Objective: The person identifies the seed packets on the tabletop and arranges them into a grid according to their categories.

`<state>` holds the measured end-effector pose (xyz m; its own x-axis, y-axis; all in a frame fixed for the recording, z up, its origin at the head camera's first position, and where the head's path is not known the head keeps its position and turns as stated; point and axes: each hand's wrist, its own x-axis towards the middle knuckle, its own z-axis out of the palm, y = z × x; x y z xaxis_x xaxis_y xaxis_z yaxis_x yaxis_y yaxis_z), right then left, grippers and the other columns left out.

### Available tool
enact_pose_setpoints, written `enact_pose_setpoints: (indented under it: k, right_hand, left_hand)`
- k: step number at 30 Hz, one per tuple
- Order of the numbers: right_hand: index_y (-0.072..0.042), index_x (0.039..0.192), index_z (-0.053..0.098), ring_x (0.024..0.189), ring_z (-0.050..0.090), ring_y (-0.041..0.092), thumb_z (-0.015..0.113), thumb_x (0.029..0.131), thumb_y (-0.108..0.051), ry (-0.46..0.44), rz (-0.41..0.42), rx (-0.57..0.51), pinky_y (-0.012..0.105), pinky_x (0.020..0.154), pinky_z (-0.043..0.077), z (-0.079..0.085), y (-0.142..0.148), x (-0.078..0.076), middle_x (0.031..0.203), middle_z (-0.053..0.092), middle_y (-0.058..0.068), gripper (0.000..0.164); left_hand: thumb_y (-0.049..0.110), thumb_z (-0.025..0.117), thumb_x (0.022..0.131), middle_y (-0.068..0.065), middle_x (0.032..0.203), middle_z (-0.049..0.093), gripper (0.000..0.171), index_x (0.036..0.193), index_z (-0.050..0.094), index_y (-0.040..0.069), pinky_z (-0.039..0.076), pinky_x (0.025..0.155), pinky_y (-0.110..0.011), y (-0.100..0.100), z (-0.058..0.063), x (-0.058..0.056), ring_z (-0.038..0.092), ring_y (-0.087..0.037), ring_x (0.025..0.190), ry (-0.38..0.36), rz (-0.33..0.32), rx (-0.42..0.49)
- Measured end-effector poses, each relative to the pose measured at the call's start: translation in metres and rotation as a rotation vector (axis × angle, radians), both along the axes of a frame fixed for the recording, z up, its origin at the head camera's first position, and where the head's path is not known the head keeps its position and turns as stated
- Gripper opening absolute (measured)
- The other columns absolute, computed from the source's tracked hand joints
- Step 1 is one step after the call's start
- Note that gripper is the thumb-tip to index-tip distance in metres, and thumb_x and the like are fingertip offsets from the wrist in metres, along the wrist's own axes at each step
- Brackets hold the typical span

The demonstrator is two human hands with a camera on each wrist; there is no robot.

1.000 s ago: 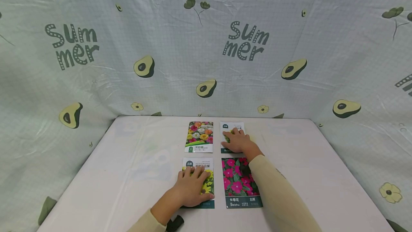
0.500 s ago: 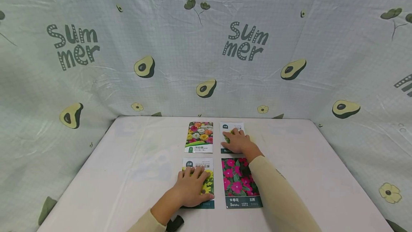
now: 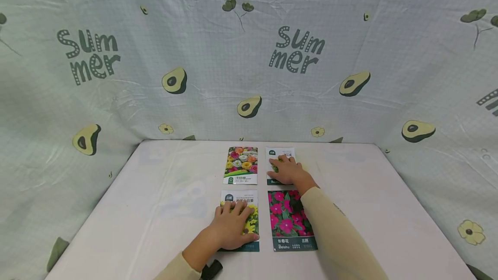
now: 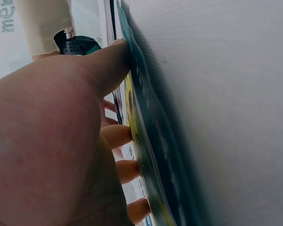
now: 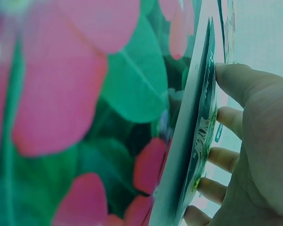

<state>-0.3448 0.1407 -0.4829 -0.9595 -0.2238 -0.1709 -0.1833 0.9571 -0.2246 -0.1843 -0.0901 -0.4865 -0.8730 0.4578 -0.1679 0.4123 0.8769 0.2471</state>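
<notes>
Four flower seed packets would be several; they lie in a two-by-two layout on the table. My left hand rests spread on the near-left packet with yellow sunflowers; in the left wrist view its fingertips touch the packet's face. On the far-right packet, white at the top with a dark green bottom band, lies my right hand, fingers spread and its palm raised off it in the right wrist view. Below it is the packet with pink periwinkle flowers, partly under the right sleeve. The far-left packet shows multicoloured blooms.
A white-covered table carries the packets. Behind it hangs a pale curtain printed with avocados and "summer". A black device sits at the left wrist.
</notes>
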Motion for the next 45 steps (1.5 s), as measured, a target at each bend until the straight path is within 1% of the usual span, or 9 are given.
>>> enact_pose_setpoints:
  k: [9,19,24,27,30,35,39,43,45]
  right_hand:
    - [-0.025,0.160,0.038,0.152,0.026,0.046,0.052,0.103,-0.054,-0.023,0.011,-0.005,0.068,0.118,0.025,0.008,0.001,0.001,0.166,0.030,0.015,0.065]
    - [-0.026,0.159,0.039,0.152,0.024,0.047,0.053,0.102,-0.056,-0.039,0.006,-0.033,0.069,0.118,0.023,0.003,0.003,-0.004,0.167,0.028,0.016,0.066]
    - [-0.027,0.159,0.039,0.152,0.023,0.047,0.055,0.101,-0.057,-0.039,-0.011,-0.039,0.069,0.119,0.022,0.001,0.003,-0.006,0.166,0.028,0.016,0.067]
    - [-0.027,0.159,0.039,0.152,0.023,0.047,0.055,0.101,-0.057,-0.041,-0.019,-0.048,0.069,0.119,0.021,0.002,0.003,-0.006,0.166,0.028,0.015,0.067]
    - [-0.027,0.159,0.039,0.152,0.023,0.047,0.056,0.101,-0.057,-0.041,-0.024,-0.065,0.069,0.119,0.020,0.003,0.004,-0.006,0.166,0.028,0.015,0.067]
    - [-0.027,0.159,0.039,0.151,0.023,0.046,0.055,0.100,-0.057,-0.046,-0.024,-0.065,0.068,0.119,0.020,-0.001,0.004,-0.005,0.166,0.028,0.014,0.067]
    - [-0.028,0.159,0.039,0.151,0.023,0.046,0.055,0.101,-0.057,-0.044,-0.017,-0.065,0.069,0.119,0.020,-0.002,0.005,-0.006,0.166,0.028,0.015,0.067]
    - [-0.028,0.159,0.038,0.151,0.022,0.046,0.054,0.101,-0.058,-0.042,-0.012,-0.072,0.068,0.119,0.020,0.000,0.005,-0.006,0.167,0.026,0.015,0.068]
    - [-0.028,0.160,0.037,0.152,0.022,0.046,0.054,0.101,-0.058,-0.044,-0.015,-0.068,0.068,0.119,0.020,0.001,0.005,-0.007,0.167,0.026,0.015,0.068]
  left_hand:
    - [0.070,0.063,0.089,-0.009,0.157,0.042,0.076,0.148,0.051,0.024,0.033,0.108,-0.065,0.001,-0.001,-0.002,0.038,-0.040,0.137,0.002,-0.005,0.002]
    - [0.069,0.065,0.088,-0.009,0.157,0.042,0.076,0.148,0.050,0.025,0.032,0.108,-0.066,0.001,0.002,0.000,0.038,-0.041,0.137,-0.022,0.010,0.009]
    - [0.068,0.065,0.089,-0.010,0.157,0.043,0.075,0.148,0.050,0.025,0.032,0.109,-0.067,0.001,-0.001,-0.002,0.037,-0.041,0.138,-0.026,0.002,0.018]
    - [0.069,0.065,0.089,-0.010,0.156,0.043,0.075,0.148,0.050,0.025,0.032,0.108,-0.067,0.001,-0.002,-0.003,0.038,-0.041,0.137,-0.021,-0.004,0.016]
    - [0.069,0.065,0.088,-0.010,0.156,0.043,0.075,0.148,0.050,0.025,0.032,0.109,-0.067,0.001,-0.001,-0.003,0.038,-0.041,0.137,-0.020,-0.001,0.015]
    - [0.071,0.065,0.087,-0.009,0.156,0.043,0.076,0.148,0.050,0.026,0.033,0.108,-0.067,0.001,0.001,-0.003,0.039,-0.041,0.137,-0.021,-0.001,0.002]
    - [0.070,0.065,0.087,-0.009,0.156,0.044,0.076,0.147,0.050,0.026,0.033,0.108,-0.067,0.001,-0.004,-0.005,0.039,-0.042,0.137,-0.019,-0.002,0.003]
    - [0.070,0.065,0.088,-0.009,0.156,0.044,0.075,0.148,0.049,0.027,0.033,0.108,-0.067,0.002,-0.012,-0.008,0.038,-0.042,0.137,0.000,0.000,-0.002]
    - [0.070,0.063,0.088,-0.009,0.158,0.043,0.076,0.149,0.049,0.027,0.033,0.109,-0.067,0.002,-0.013,-0.009,0.038,-0.042,0.138,0.002,0.001,-0.003]
